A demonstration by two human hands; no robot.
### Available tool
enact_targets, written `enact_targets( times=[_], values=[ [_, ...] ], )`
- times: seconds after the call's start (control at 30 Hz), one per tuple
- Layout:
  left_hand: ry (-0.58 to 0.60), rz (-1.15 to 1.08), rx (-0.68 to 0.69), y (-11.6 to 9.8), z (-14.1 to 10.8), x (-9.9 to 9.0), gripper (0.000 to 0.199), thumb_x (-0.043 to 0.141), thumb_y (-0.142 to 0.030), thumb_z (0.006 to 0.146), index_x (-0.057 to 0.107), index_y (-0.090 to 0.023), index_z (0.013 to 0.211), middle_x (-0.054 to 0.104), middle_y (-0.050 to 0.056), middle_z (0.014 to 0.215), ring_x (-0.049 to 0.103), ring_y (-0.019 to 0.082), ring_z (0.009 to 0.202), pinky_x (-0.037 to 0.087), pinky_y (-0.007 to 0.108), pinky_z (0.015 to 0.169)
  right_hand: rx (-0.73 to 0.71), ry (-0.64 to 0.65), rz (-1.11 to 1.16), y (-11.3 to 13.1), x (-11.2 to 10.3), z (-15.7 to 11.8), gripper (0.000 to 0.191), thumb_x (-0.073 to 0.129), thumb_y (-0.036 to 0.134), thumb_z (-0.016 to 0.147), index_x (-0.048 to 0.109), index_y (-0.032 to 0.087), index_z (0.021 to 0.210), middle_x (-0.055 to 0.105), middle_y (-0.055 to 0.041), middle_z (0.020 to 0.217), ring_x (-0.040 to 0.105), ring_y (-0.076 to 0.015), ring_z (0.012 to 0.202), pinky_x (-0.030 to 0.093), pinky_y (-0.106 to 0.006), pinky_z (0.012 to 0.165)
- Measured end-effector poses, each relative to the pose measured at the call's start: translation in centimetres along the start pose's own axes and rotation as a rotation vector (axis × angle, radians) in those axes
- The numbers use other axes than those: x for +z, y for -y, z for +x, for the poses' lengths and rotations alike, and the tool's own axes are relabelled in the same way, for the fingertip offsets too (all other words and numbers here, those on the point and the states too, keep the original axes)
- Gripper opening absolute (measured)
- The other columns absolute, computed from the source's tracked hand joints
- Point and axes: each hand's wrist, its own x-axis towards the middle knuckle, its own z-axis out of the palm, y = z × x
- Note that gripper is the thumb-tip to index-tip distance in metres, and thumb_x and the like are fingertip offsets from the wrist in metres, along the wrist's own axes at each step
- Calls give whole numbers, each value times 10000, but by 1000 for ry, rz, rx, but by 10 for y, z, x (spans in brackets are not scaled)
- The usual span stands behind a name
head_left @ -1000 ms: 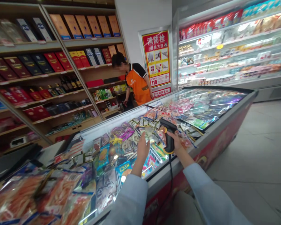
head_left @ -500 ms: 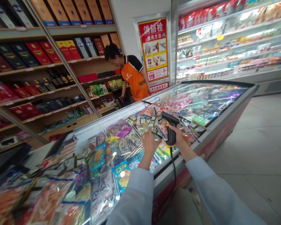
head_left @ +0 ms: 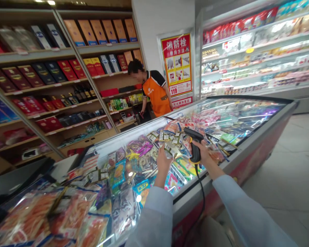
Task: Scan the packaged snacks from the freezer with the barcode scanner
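My right hand (head_left: 201,150) is wrapped round the grip of a black and yellow barcode scanner (head_left: 195,145), its head tilted up toward the left. A black cord runs down from the grip past the freezer edge. Left of the scanner is my left hand (head_left: 164,163), its fingers raised and the thumb apart, pointing right. Small clear packets with dark green edges (head_left: 164,136) lie just beyond its fingertips. Whether the hand touches one of them is hard to make out. Beneath both hands is a chest freezer (head_left: 257,137) with many colourful snack bags showing.
Bags of orange-pink food (head_left: 28,216) are piled at the near left. A person in an orange apron (head_left: 157,96) stands behind the freezer, beside shelves of boxes and bottles (head_left: 90,65). A lit display fridge (head_left: 260,58) lines the back right; tiled floor (head_left: 290,171) lies to the right.
The view has swung slightly left and up, so the surroundings sit lower and further right. My left hand is a little farther from the scanner. The scanner stays in my right hand.
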Motion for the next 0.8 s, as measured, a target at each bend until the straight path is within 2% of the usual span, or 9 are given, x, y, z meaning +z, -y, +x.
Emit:
enact_targets(
  times=[0.1,0.2,0.3,0.4,0.5,0.6,0.8],
  values=[
    [-42,0,19,20,5,-26,765,730,-104,618,492,-179,1342,557,147,1301,581,273,1145,463,376,950,-21,-11,37,1,11,0,364,789,441,596,548,192,704,565,34,492,478,-101,358,378,-225,337],
    [-84,-17,10,46,13,-54,685,684,-93,639,546,-220,1298,619,88,1142,640,205,916,500,343,857,-29,43,8,0,32,1,339,780,438,622,565,189,707,580,26,508,494,-107,372,382,-228,348],
    [-168,-66,-13,73,21,-77,623,653,-105,657,579,-234,1262,643,55,1056,609,143,702,516,321,765,-26,151,-65,-4,59,8,328,775,444,634,597,182,721,590,17,507,512,-114,378,387,-231,363],
    [-310,-163,-36,98,26,-92,578,642,-120,673,592,-225,1239,665,64,1082,618,152,711,521,337,764,18,296,-134,-14,85,19,315,773,436,641,626,173,736,594,12,502,511,-111,373,379,-226,367],
    [-415,-239,-62,114,26,-99,548,641,-151,695,592,-232,1235,676,63,1095,631,160,717,524,345,758,83,349,-138,-28,103,28,310,773,430,622,617,181,722,590,17,486,497,-108,361,373,-223,359],
    [-497,-263,-51,116,24,-99,536,644,-189,721,578,-221,1252,671,79,1128,637,171,752,526,351,768,139,340,-126,-41,111,29,307,772,426,614,597,194,712,595,20,487,495,-113,363,393,-232,367],
    [-493,-240,-1,107,24,-94,548,608,-166,761,535,-234,1300,631,88,1250,626,210,1009,491,377,916,112,451,-187,-49,105,23,269,747,411,662,595,189,669,581,20,480,488,-113,367,367,-230,372]
  ],
)
